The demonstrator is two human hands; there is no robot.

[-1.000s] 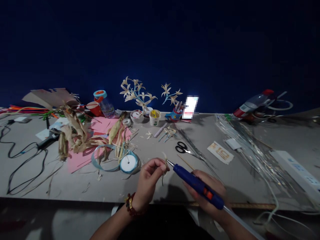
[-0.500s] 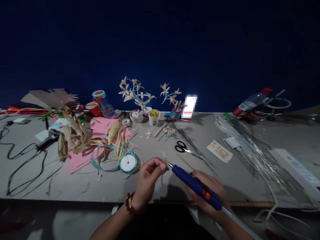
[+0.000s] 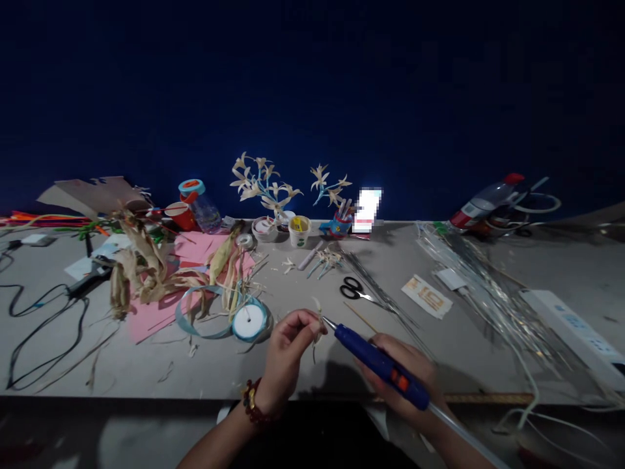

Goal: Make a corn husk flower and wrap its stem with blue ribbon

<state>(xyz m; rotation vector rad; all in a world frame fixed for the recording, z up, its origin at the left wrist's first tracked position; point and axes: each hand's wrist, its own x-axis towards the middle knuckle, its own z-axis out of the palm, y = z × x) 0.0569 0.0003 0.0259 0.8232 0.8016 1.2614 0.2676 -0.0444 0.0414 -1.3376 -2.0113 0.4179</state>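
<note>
1. Nearest, our right hand (image 3: 407, 368) wraps round the blue glue gun (image 3: 364, 348), its nozzle pointing far-left.
2. Our left hand (image 3: 291, 345) pinches a small pale strip (image 3: 317, 305) over the near middle of the bench (image 3: 219, 371); the nozzle meets it or sits just beside it, we cannot tell which.
3. We judge the step in hand to be gluing this strip; the next move calls for a steady pinch and fingertips clear of the nozzle.
4. Farther, we have a ribbon spool (image 3: 249, 320) left, scissors (image 3: 351, 288) right.
5. Farthest, pale flower sprays (image 3: 263, 185) rise.
</note>
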